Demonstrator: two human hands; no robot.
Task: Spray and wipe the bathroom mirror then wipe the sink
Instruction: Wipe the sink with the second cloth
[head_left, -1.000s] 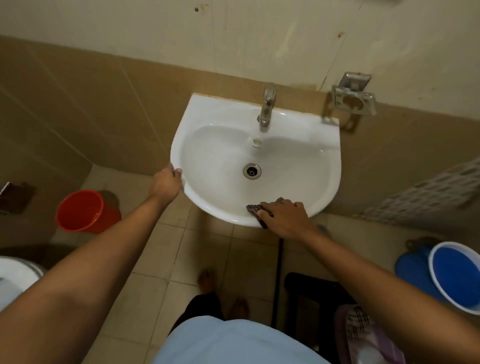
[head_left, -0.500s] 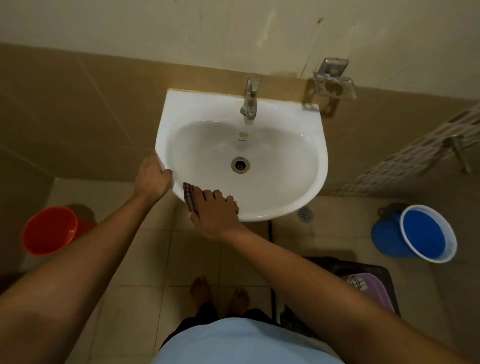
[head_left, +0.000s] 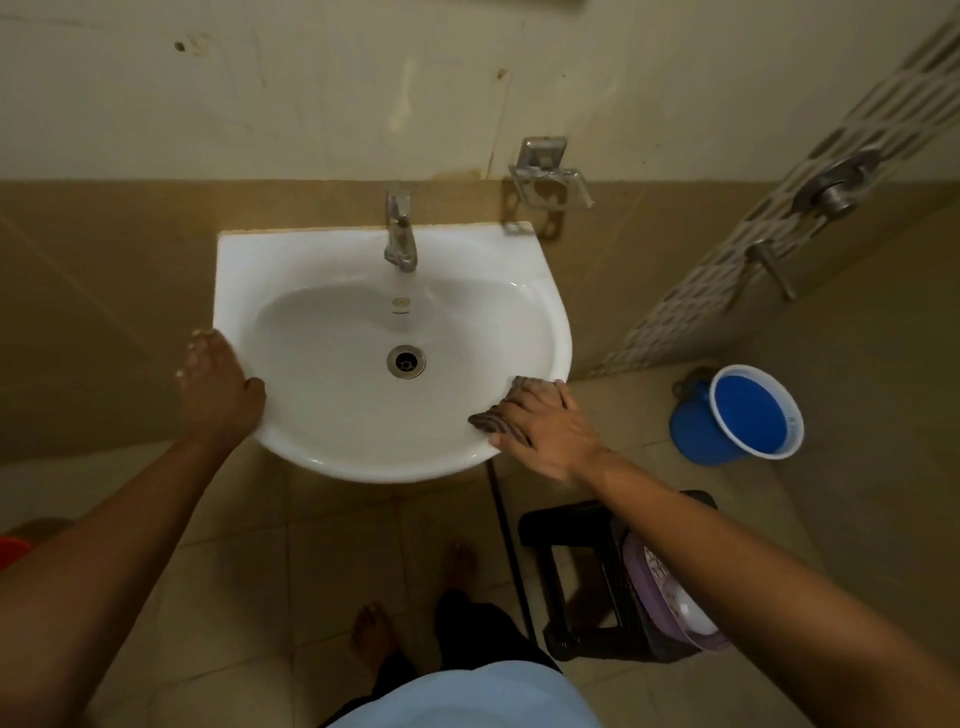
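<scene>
A white wall-mounted sink (head_left: 322, 260) with a chrome tap (head_left: 400, 228) and a round drain (head_left: 405, 361) fills the middle of the view. My right hand (head_left: 548, 431) lies flat on a dark checked cloth (head_left: 493, 420), pressing it onto the sink's front right rim. My left hand (head_left: 221, 387) grips the sink's left edge, with the thumb on the rim and the fingers down the outside. The mirror is out of view.
A metal soap holder (head_left: 549, 176) hangs on the wall right of the tap. A blue bucket (head_left: 737, 415) stands on the floor at right. A black stool (head_left: 582, 577) with a purple tub (head_left: 670, 597) sits below my right arm. My bare feet are under the sink.
My right hand has slid the cloth along the front rim from the left side to the right side. My left hand has stayed on the sink's left edge. The view has shifted up.
</scene>
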